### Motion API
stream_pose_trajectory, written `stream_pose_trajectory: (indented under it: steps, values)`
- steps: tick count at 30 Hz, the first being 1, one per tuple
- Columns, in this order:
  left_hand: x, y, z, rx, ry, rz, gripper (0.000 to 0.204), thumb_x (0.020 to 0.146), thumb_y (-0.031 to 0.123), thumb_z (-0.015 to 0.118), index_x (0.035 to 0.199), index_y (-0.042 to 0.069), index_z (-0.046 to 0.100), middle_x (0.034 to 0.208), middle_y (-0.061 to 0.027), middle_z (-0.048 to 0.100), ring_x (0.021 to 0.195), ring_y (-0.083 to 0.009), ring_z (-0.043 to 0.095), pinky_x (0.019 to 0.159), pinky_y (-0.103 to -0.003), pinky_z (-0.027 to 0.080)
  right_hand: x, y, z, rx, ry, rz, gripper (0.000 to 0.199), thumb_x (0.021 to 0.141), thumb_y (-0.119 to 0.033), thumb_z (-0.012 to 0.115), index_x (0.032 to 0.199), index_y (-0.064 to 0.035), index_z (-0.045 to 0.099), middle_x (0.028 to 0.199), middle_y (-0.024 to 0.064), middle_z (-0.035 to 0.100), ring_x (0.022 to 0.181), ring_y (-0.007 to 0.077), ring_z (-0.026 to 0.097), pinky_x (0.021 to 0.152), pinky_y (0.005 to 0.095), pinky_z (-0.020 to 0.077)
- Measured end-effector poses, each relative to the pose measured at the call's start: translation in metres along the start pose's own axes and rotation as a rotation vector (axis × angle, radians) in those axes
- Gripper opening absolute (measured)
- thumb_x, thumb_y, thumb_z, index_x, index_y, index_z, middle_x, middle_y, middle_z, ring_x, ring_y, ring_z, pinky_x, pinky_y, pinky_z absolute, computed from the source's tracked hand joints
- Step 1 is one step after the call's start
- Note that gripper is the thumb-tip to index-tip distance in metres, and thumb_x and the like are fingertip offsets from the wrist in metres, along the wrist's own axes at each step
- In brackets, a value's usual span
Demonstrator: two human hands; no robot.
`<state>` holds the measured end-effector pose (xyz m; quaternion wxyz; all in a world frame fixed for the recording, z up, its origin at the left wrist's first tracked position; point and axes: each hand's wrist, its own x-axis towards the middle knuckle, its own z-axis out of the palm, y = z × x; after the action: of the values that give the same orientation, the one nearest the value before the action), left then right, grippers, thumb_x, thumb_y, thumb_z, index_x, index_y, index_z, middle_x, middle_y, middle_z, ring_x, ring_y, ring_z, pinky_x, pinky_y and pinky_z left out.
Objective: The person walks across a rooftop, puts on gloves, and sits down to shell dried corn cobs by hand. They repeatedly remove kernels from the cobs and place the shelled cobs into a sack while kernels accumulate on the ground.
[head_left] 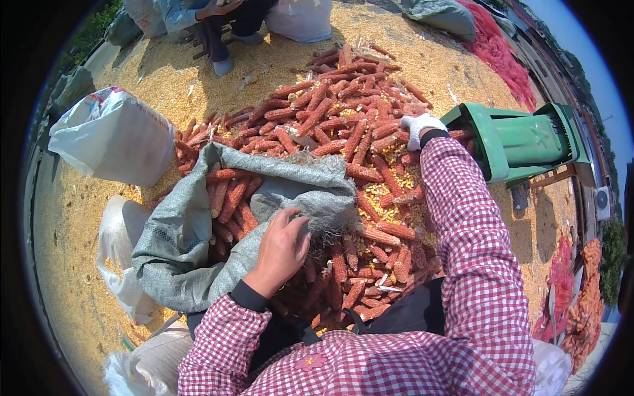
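My bare left hand (281, 249) lies at the rim of a grey-green woven sack (178, 244), its fingers bent over the sack's edge. Reddish corn cobs (232, 198) show inside the sack's mouth. In a white glove, my right hand (421, 130) reaches far forward to the right side of a big heap of corn cobs (323, 119). Its fingers curl down among the cobs, and whatever they hold is hidden. Just right of the glove is the open end of a green box-shaped machine (522, 144), with cobs at its mouth. Loose yellow kernels (380, 191) lie between the cobs.
Corn kernels (198, 99) cover the ground widely. White sacks (119, 138) stand on the left. A seated person (221, 20) is at the top left, beside another white sack (300, 20). Red netting (498, 53) lies at the far right, and orange netting (584, 303) nearer.
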<state>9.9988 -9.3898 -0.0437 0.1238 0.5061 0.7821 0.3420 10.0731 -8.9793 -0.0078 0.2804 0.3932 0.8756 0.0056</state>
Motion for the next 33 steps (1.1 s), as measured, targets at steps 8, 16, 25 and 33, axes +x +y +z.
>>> stream_pose_trajectory:
  steps: [8, 16, 25, 33]
  values:
    - [-0.014, -0.027, 0.006, 0.135, -0.162, -0.105, 0.047, 0.083, 0.016, 0.072, 0.125, 0.001, 0.056, 0.119, -0.0282, 0.056, 0.105, -0.0439, 0.060, 0.090, -0.047, 0.050, -0.079, -0.031, 0.087, 0.393, 0.272, 0.262, 0.072, 0.092, -0.056, 0.055, 0.142, -0.0065, 0.041, 0.136, 0.0252, 0.052, 0.120, 0.0367, 0.058, 0.099, 0.0567, 0.0428]
    - [-0.033, 0.003, 0.034, -0.066, -0.584, 0.109, 0.051, 0.088, 0.026, 0.069, 0.132, 0.005, 0.054, 0.111, -0.0238, 0.061, 0.103, -0.0426, 0.061, 0.088, -0.048, 0.051, -0.207, -0.019, 0.145, -0.144, 0.275, -0.380, 0.026, 0.095, -0.025, 0.054, 0.119, -0.0251, 0.064, 0.129, 0.0283, 0.046, 0.107, 0.0404, 0.061, 0.089, 0.0460, 0.0535]
    - [-0.033, 0.020, 0.035, -0.342, -0.167, 0.049, 0.030, 0.088, 0.018, 0.071, 0.114, 0.004, 0.067, 0.099, -0.0156, 0.068, 0.089, -0.0334, 0.068, 0.077, -0.040, 0.055, -0.281, -0.007, 0.152, 2.078, 0.362, -0.236, 0.028, 0.088, -0.004, 0.069, 0.114, -0.0103, 0.060, 0.104, 0.0025, 0.063, 0.094, 0.0175, 0.064, 0.085, 0.0326, 0.0548]
    - [-0.046, 0.076, 0.055, -0.230, -0.003, 0.388, 0.083, 0.072, 0.021, 0.086, 0.142, 0.008, 0.044, 0.129, -0.0153, 0.054, 0.118, -0.0354, 0.056, 0.104, -0.042, 0.044, -0.315, -0.049, 0.176, 2.350, 0.057, -0.328, 0.033, 0.089, -0.002, 0.064, 0.120, -0.0095, 0.055, 0.111, 0.0070, 0.061, 0.102, 0.0224, 0.064, 0.086, 0.0386, 0.0579]
